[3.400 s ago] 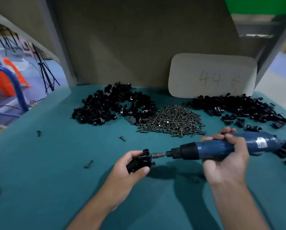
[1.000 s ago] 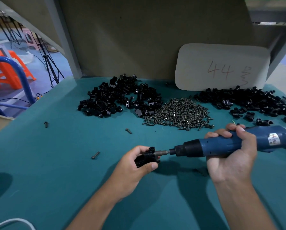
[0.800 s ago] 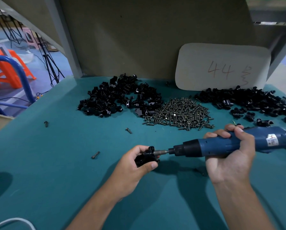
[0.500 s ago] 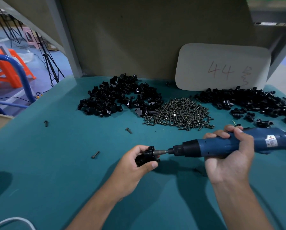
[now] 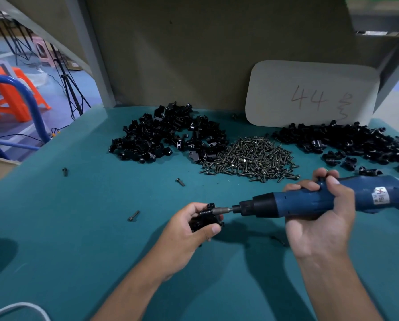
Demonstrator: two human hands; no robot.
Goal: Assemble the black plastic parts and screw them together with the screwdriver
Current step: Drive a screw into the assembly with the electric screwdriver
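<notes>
Left fingers [image 5: 213, 228] pinch black part [image 5: 204, 220]; right fingers [image 5: 306, 186] wrap screwdriver [image 5: 332, 200] (held horizontal, bit on part).

Two hands [image 5: 184, 230], one screwdriver [image 5: 328, 200]

Glossy black plastic parts [image 5: 168, 137], dull metal screws [image 5: 251, 158], matt teal tabletop [image 5: 78, 228].

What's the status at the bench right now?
Left hand grips black assembly. Right hand grips blue screwdriver, bit at the assembly. Loose screw nearby, not obstructing.
</notes>
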